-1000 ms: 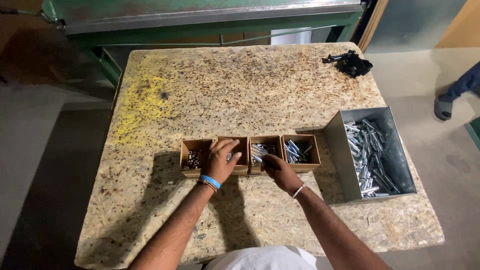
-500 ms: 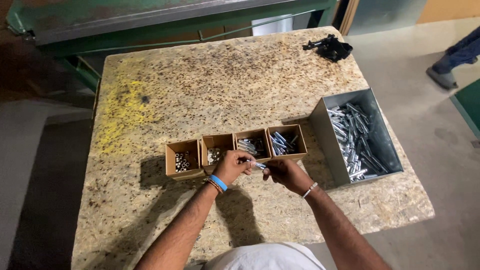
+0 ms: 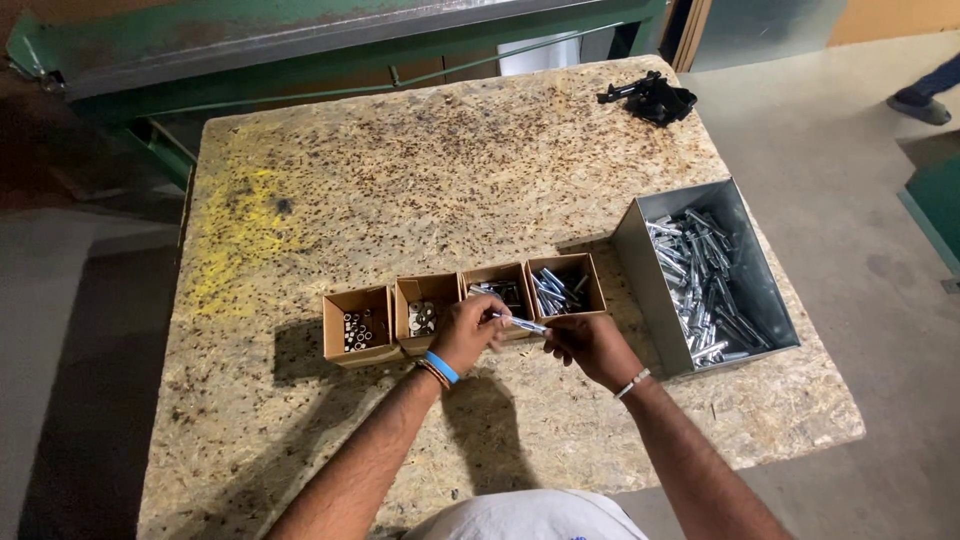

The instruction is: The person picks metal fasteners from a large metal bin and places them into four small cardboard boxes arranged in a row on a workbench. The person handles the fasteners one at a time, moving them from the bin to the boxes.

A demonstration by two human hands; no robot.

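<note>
My left hand (image 3: 468,331) and my right hand (image 3: 592,346) meet over the table, just in front of a row of small cardboard boxes. Between them they hold a silver bolt (image 3: 525,324) lying level; the right fingers pinch one end and the left fingertips are at the other end, possibly with a small part I cannot make out. The leftmost box (image 3: 357,327) holds small nuts, the second box (image 3: 424,314) washers, the third box (image 3: 497,285) and fourth box (image 3: 565,284) silver bolts.
A grey metal bin (image 3: 711,272) full of several bolts stands at the right of the chipboard table (image 3: 400,180). A black clamp (image 3: 650,98) lies at the far right corner. A green machine frame (image 3: 300,50) stands behind. Another person's foot (image 3: 920,105) shows at right.
One second ago my hands reached into the middle boxes. They have since drawn back toward me and come together on a bolt. The view also shifted slightly.
</note>
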